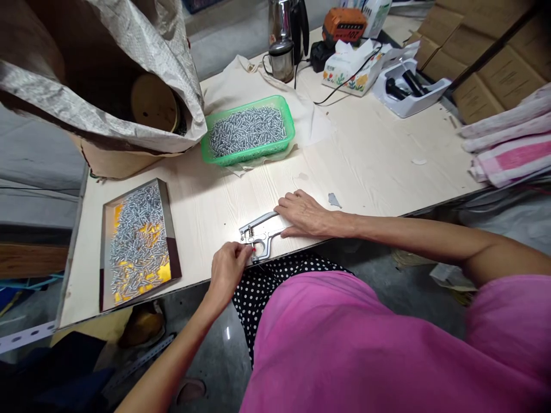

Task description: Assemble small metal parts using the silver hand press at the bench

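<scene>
At the table's front edge lies a silver plier-like hand tool [270, 236] with a small coil spring, a rounded opening and two long handles. My right hand [303, 215] is closed around the handle ends. At the tool's jaw end, my left hand [227, 265] has its fingers pinched together. A tiny red spot shows beside those fingertips; what they hold is too small to make out. Left of my hands, a shallow tray [171, 252] with a yellow bottom carries many small silver metal pieces [140, 229]. More such pieces [247, 131] fill a green plastic basket [245, 156] behind the tool.
A large woven sack [189, 74] stands open at the back left. A metal cup [282, 60], a tissue box [348, 74], an orange battery [344, 26] and a white holder [408, 103] stand along the back. Folded cloths [516, 143] lie at the right edge, near cardboard boxes [503, 80].
</scene>
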`<state>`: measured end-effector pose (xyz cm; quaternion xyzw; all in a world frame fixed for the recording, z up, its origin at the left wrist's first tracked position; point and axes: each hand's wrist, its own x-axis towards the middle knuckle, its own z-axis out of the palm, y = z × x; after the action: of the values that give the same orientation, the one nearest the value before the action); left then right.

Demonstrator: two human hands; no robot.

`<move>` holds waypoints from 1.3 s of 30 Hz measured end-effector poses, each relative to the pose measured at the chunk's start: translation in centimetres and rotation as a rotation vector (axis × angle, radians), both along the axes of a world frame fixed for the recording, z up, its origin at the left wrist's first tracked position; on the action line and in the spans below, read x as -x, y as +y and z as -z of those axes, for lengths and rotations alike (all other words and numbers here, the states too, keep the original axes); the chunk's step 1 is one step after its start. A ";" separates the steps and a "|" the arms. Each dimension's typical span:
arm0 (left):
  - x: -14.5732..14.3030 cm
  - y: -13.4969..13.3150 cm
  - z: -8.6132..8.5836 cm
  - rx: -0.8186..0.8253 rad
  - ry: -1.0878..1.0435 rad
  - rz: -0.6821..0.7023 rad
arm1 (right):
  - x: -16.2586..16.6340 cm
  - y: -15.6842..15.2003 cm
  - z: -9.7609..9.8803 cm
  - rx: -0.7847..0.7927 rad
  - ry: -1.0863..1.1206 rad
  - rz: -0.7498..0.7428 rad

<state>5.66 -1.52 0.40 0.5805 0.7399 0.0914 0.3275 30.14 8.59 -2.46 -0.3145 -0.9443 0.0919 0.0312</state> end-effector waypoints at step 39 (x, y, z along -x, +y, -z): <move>-6.9 -1.4 5.4 -0.527 0.141 0.496 | 4.1 8.3 0.1 -0.019 0.044 -0.076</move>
<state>12.56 -2.96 -5.03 0.8116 0.5483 0.1566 0.1271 26.02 16.94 -2.55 -0.2758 -0.9555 0.0911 0.0513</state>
